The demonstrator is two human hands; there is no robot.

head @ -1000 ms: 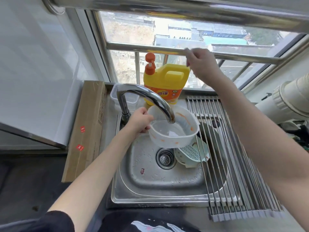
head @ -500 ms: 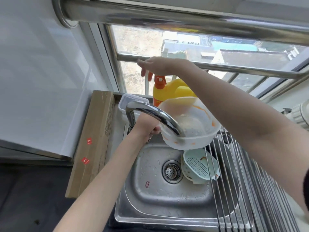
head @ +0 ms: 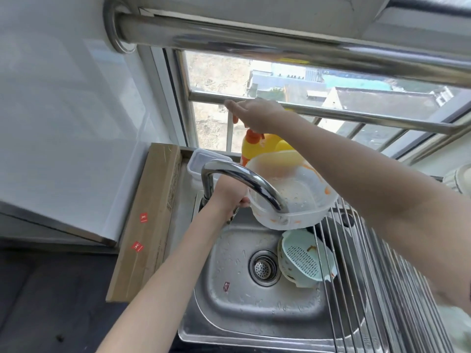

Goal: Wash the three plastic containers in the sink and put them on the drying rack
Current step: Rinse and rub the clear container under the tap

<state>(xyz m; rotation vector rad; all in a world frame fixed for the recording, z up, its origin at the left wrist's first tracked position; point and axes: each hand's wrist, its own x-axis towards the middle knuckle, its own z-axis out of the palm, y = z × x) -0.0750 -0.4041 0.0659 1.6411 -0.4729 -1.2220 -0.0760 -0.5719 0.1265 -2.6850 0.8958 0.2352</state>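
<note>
My left hand grips the left rim of a clear plastic container smeared with orange sauce, holding it tilted above the sink, partly behind the faucet spout. My right hand lies palm down with straight fingers on the orange pump of the yellow detergent bottle, just above the held container. A mint green strainer container lies in the basin beside the drain. A clear rectangular container stands behind the faucet.
A roll-up steel drying rack covers the right part of the sink. A long cardboard box lies along the sink's left edge. Window bars and a thick steel rail run above the bottle.
My right hand swung left from the window bar onto the bottle's pump. My left hand lifted the clear container up under the bottle, and the view moved closer.
</note>
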